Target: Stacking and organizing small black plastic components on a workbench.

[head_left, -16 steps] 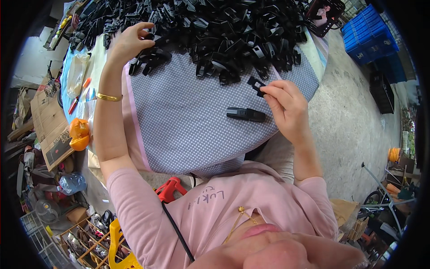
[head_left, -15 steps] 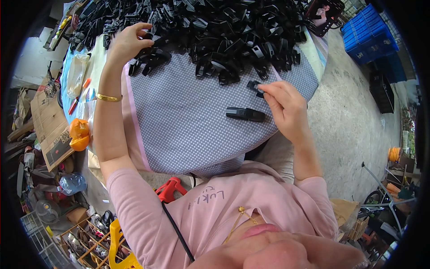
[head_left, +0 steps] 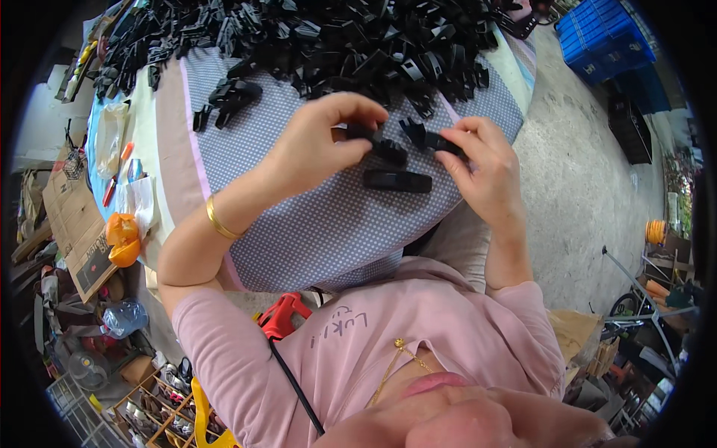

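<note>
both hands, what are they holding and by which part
Left hand: a black plastic piece, by its left end. Right hand: another black part, by its right end.

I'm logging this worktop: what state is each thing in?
Grey dotted fabric cloth, spread out
Heap of black plastic parts, jumbled
Long black plastic part, lying on the cloth
Small black plastic piece, in left grip
Another dark plastic piece, in right grip
Round gold bracelet, worn on left forearm
</note>
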{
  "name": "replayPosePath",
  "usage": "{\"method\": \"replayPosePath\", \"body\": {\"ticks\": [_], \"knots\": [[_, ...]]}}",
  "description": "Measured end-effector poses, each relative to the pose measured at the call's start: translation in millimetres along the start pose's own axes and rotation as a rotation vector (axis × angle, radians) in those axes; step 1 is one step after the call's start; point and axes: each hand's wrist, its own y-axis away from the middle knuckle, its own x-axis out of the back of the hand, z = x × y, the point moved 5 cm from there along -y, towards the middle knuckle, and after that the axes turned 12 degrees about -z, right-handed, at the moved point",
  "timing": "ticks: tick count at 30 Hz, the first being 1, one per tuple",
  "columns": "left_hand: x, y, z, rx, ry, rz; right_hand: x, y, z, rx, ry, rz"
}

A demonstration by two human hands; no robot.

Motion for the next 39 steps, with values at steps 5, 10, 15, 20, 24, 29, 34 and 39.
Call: {"method": "replayPosePath", "body": {"ticks": [5, 10, 15, 20, 24, 29, 34, 39], "knots": [[-19.4, 6.0, 21.1, -0.204, -0.606, 0.039, -4.1, 2.5, -4.6, -0.038, -0.212, -0.028], [-13.9, 10.8, 17.1, -0.143, -0.647, 0.096, -5.2, -1.8, -11.8, 0.052, -0.159, -0.091], [-16.2, 10.4, 14.3, -0.137, -0.612, 0.008, -4.9, -1.2, -10.2, 0.061, -0.154, -0.129], [-17.8, 4.4, 12.7, -0.183, -0.547, -0.004, -20.9, -13.1, -6.8, 0.168, -0.323, -0.193], [-18.2, 5.3, 10.5, -0.182, -0.535, 0.013, -17.0, -9.0, -15.8, 0.138, -0.159, -0.12], [-26.8, 3.7, 17.9, -0.195, -0.465, -0.165, -17.1, -7.7, -8.3, 0.132, -0.346, -0.1], [27.6, -1.0, 21.9, -0.22, -0.557, 0.158, -20.0, -16.8, 5.3, -0.109, -0.152, -0.099], [89.8, 7.0, 23.1, 0.052, -0.844, 0.379, -20.7, -21.5, 18.4, -0.05, -0.376, 0.045]]}}
